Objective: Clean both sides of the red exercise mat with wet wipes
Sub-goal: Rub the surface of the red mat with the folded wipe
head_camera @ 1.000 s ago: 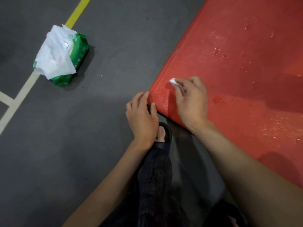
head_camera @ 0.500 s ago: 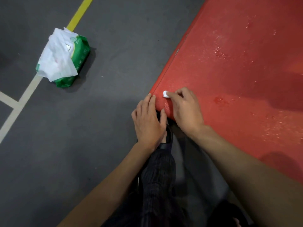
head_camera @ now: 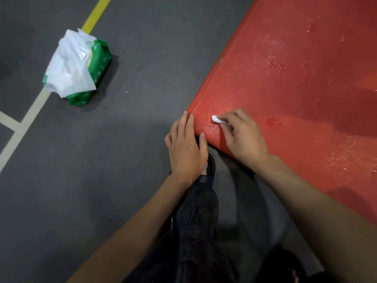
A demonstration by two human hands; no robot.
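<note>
The red exercise mat [head_camera: 295, 78] fills the right side of the view, its surface speckled with wet drops. My right hand [head_camera: 242, 137] pinches a small balled white wet wipe [head_camera: 215, 119] and presses it on the mat just inside the near left corner. My left hand [head_camera: 186, 148] lies at that corner, fingers straight along the mat's left edge and thumb resting on the mat's top. A green pack of wet wipes [head_camera: 93, 72] lies on the floor at the upper left, with loose white wipes draped over it.
The dark grey floor [head_camera: 102, 180] carries a yellow line [head_camera: 95, 15] and cream lines [head_camera: 24, 123] on the left. My leg in dark trousers and a black sandal [head_camera: 210, 166] sit just below the mat's corner, under my left hand.
My right hand slid the wipe from further up the mat down to its corner edge, then a little inward onto the mat. My left hand shifted slightly at the corner.
</note>
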